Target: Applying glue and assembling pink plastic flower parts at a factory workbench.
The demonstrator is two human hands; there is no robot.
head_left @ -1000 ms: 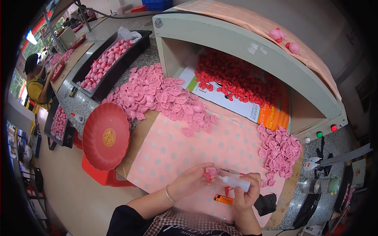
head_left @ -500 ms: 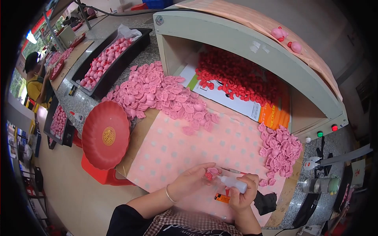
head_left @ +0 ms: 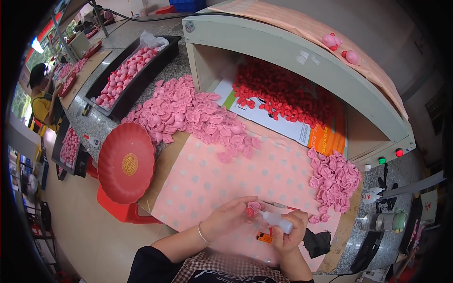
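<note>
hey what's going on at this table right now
A person sits at a work table covered with a pink dotted cloth. Their left hand pinches a small pink and red piece, while the right hand holds a small white squeeze bottle with its tip pointed at that piece. A big heap of pink pieces lies beyond, a smaller pile to the right, and a red dish to the left.

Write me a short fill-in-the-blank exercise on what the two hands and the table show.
1. The right hand holds a small white ____ by its body.
2. The left hand pinches a small ____-coloured piece.
3. The round red tray lies to the person's ____.
4. The cloth is pink with pale ____.

Missing words: bottle; pink; left; dots
</note>
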